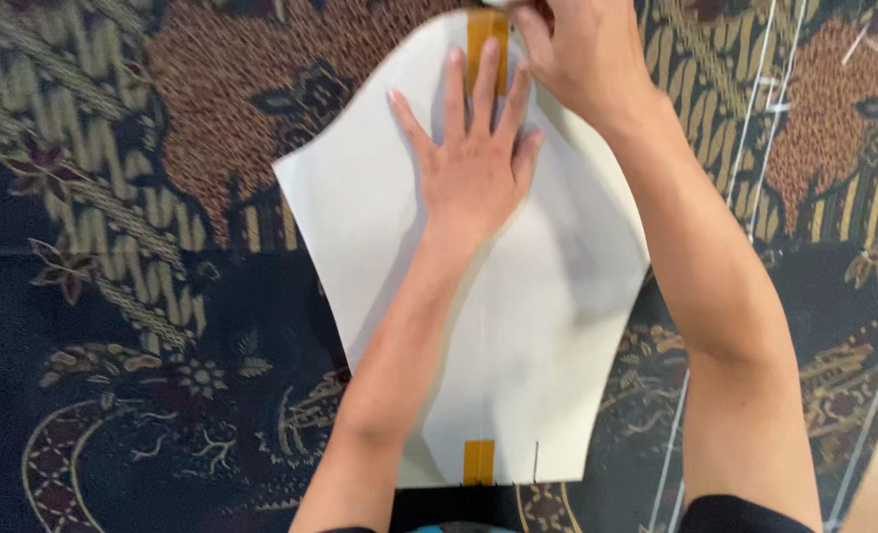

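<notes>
Paper pattern piece [518, 326], pale and shaped with curved sides, lies flat on patterned batik fabric [143, 197], dark with brown and gold motifs, which covers all the surface in view. A strip of brown tape [485, 35] runs along the pattern's centre line at the far end, and a second brown strip [478, 461] sits at the near edge, beside a short dark mark.

The left hand [473, 158] presses flat on the upper middle of the paper, fingers [456, 94] spread open and straight, the tips of two of them lying beside and over the far tape. The right hand [582, 49] is at the far edge just beside that tape; its fingers are curled in, but whether they pinch anything cannot be told, since the frame cuts them off.

Thin white chalk lines [755, 128] cross the fabric to the right of the pattern.

The step looks like steadying the pattern on the cloth while working at its top end. Any further move there would seem to call for steady downward pressure so the paper does not slide.
</notes>
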